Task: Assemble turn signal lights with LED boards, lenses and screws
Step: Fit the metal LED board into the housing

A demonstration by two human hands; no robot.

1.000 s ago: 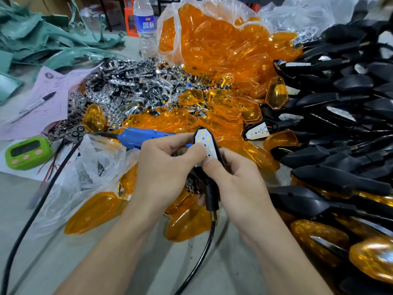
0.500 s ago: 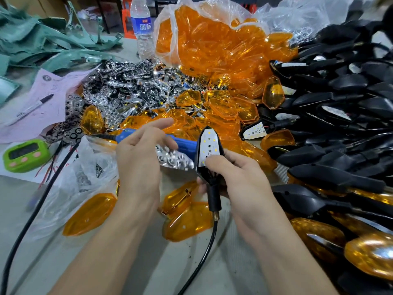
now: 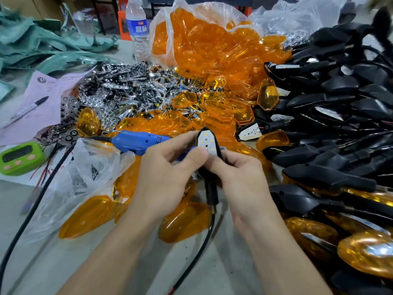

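The right hand (image 3: pixel 240 173) is gripping the black plastic turn-signal housing (image 3: pixel 211 189) while fingers (image 3: pixel 196 155) of the left hand (image 3: pixel 168 173) are pinching its white LED board (image 3: pixel 207 140), likely to seat it.

The tabletop (image 3: pixel 63 262) was grey and smooth, with a dull shine. It ran from the near edge far back and out past both sides of the view. Behind its far edge the room was darker. A brown box (image 3: pixel 42 5) stood there at the far left. Near it were thin dark legs (image 3: pixel 100 20), maybe of a chair or a stand, too blurry to tell. Just beside them was a red-orange thing (image 3: pixel 123 20). The light was bright and even, with soft shadows on the tabletop.
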